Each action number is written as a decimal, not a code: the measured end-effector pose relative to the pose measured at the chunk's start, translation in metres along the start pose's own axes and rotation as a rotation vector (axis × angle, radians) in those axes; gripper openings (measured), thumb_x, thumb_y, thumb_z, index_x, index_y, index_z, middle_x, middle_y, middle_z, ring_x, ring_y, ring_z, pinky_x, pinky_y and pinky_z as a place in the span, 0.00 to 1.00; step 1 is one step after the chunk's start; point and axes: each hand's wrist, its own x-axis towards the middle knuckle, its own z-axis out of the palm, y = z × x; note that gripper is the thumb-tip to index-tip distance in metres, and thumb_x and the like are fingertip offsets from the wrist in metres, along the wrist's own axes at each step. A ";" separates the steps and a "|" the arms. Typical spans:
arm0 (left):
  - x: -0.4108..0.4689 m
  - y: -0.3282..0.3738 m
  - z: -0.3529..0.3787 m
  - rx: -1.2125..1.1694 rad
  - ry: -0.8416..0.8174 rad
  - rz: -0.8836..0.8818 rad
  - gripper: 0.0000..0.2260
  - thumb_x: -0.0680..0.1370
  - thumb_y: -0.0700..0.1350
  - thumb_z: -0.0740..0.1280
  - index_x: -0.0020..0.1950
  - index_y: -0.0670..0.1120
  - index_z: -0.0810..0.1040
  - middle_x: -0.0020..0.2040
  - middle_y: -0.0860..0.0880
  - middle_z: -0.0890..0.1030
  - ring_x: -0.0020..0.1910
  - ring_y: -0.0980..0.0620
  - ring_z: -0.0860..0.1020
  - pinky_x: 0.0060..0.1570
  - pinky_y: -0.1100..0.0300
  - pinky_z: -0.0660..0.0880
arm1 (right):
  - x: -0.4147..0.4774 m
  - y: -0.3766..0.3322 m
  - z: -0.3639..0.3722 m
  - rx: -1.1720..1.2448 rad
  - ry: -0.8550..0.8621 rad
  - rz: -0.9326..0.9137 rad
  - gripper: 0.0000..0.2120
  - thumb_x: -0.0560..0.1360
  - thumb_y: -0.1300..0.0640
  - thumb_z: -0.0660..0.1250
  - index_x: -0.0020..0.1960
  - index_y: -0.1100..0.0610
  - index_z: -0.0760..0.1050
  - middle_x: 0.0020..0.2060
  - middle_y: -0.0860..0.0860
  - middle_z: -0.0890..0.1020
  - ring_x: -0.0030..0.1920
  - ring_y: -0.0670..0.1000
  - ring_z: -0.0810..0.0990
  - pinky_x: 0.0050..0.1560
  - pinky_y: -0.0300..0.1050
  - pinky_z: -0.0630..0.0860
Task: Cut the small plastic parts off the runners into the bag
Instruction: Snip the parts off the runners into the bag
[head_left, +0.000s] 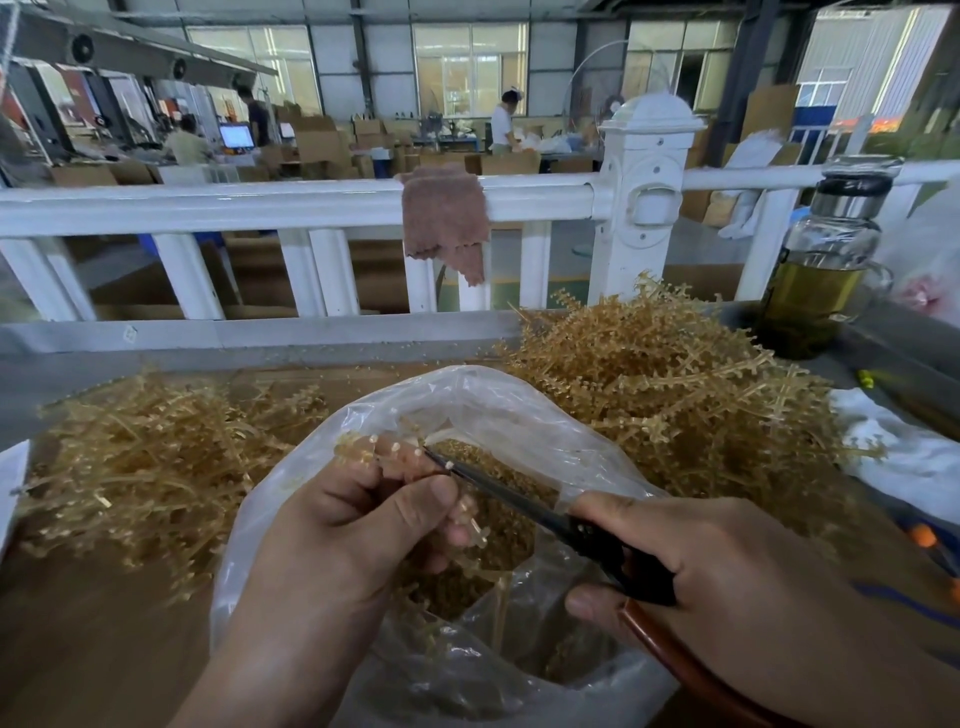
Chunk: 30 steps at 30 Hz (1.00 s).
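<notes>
My left hand (358, 525) grips a tan plastic runner (358, 449) with small parts on it, held over the mouth of a clear plastic bag (498, 415). In my right hand (696, 577) are black scissors (519, 499) with a brown handle. Their blade tips lie against the runner next to my left fingertips. Loose tan cut parts (498, 525) fill the bottom of the bag. A pile of runners with parts (670, 384) sits to the right behind the bag. Another tan pile of runners (150, 467) lies to the left.
A white railing (260, 202) with a brown cloth (447, 218) draped on it runs across behind the bench. A glass bottle of yellow-green liquid (821, 265) stands at the right. White plastic (914, 457) lies at the right edge. People work among cardboard boxes beyond.
</notes>
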 end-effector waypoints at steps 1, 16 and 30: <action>0.000 0.000 0.001 -0.003 -0.002 0.004 0.05 0.66 0.42 0.77 0.34 0.42 0.84 0.31 0.38 0.81 0.28 0.48 0.78 0.28 0.61 0.75 | 0.000 0.000 0.000 0.002 -0.003 -0.002 0.26 0.67 0.25 0.57 0.62 0.32 0.68 0.45 0.33 0.79 0.47 0.34 0.77 0.47 0.29 0.72; -0.001 0.003 -0.004 -0.004 0.061 -0.018 0.06 0.72 0.47 0.73 0.39 0.44 0.86 0.37 0.41 0.83 0.35 0.50 0.80 0.34 0.63 0.77 | -0.002 0.002 0.003 0.012 0.011 -0.019 0.32 0.67 0.23 0.55 0.64 0.39 0.67 0.45 0.40 0.83 0.44 0.41 0.81 0.39 0.43 0.79; -0.001 0.005 -0.007 0.041 0.101 -0.010 0.10 0.65 0.49 0.80 0.40 0.45 0.86 0.37 0.41 0.84 0.36 0.49 0.82 0.34 0.63 0.78 | -0.003 0.003 0.001 0.016 0.007 -0.015 0.31 0.67 0.22 0.55 0.64 0.37 0.67 0.47 0.42 0.84 0.45 0.43 0.82 0.41 0.47 0.81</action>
